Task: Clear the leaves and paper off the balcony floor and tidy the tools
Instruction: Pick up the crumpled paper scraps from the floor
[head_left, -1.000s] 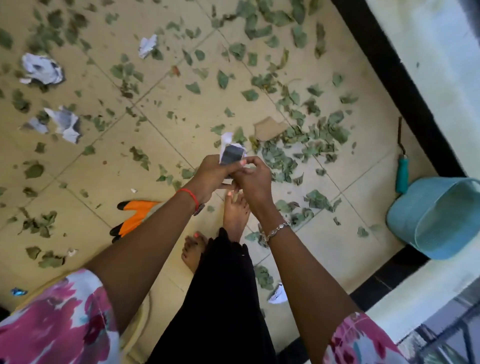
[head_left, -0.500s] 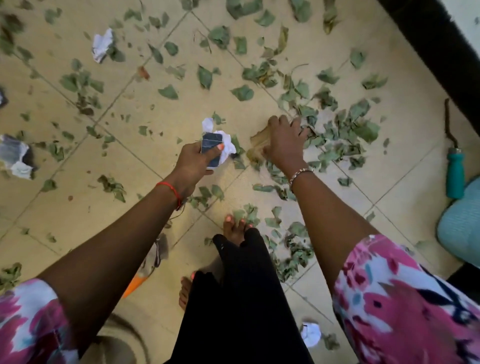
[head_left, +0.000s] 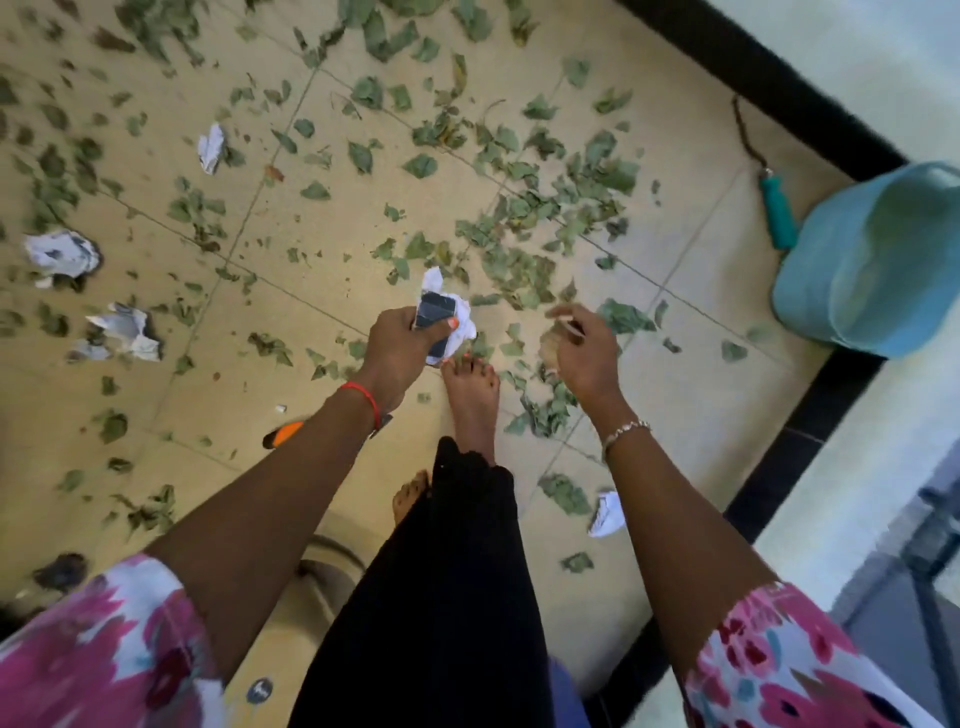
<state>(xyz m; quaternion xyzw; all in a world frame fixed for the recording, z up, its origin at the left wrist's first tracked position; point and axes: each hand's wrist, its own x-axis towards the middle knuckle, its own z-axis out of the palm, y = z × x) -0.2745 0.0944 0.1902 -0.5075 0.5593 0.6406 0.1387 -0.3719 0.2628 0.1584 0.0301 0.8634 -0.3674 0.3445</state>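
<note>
A crumpled white paper (head_left: 460, 332) and a dark flat piece (head_left: 434, 312) are being gripped together in the left hand (head_left: 397, 348), probably so that pickings are being gathered into one bundle. A brown scrap (head_left: 551, 347), blurred, is being pinched in the right hand (head_left: 584, 358), held apart from the left. Leaves (head_left: 519, 270) and other paper balls (head_left: 65, 254) are being left scattered across the floor tiles (head_left: 691, 415); the teal-handled tool (head_left: 776, 213) is lying beside the blue bucket (head_left: 872, 260), not yet tidied

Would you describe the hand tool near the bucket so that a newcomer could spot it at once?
Find the pale blue bucket by the black skirting. Just left of it lies the tool. Only it has a teal handle and a thin dark shank.
</note>
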